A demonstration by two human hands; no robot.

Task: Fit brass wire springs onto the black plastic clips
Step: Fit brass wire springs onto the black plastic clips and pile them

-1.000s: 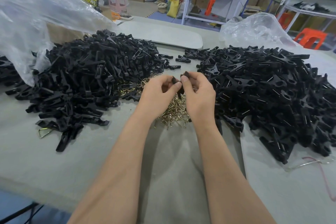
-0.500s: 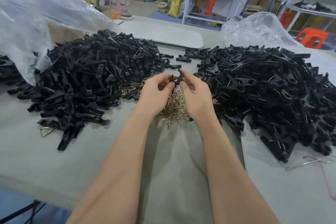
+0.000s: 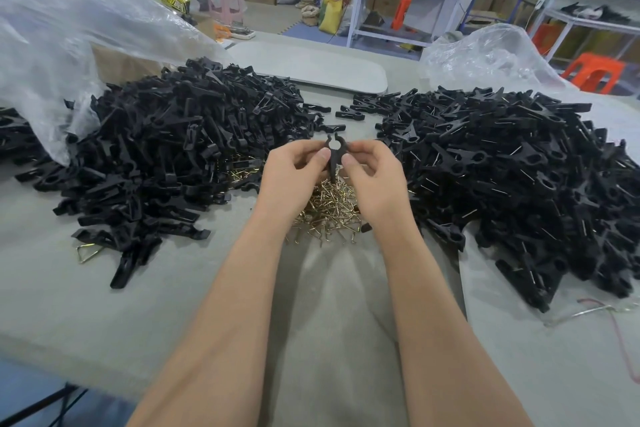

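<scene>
Table (image 3: 138, 305) under grey cloth carries two heaps of black plastic clips, the left heap (image 3: 166, 163) and the right heap (image 3: 512, 184), one on either side of the grip. Brass wire springs (image 3: 329, 208) lie in a small pile directly below the grip, between the heaps. Left hand (image 3: 291, 177) and right hand (image 3: 374, 180) together pinch one upright clip (image 3: 334, 156), forked end uppermost, between thumbs and fingertips; whether a spring sits on it cannot be told.

Bright, even indoor light, soft forearm shadows on the table (image 3: 104, 305), sharp focus, wide-angle bowing at edges.
</scene>
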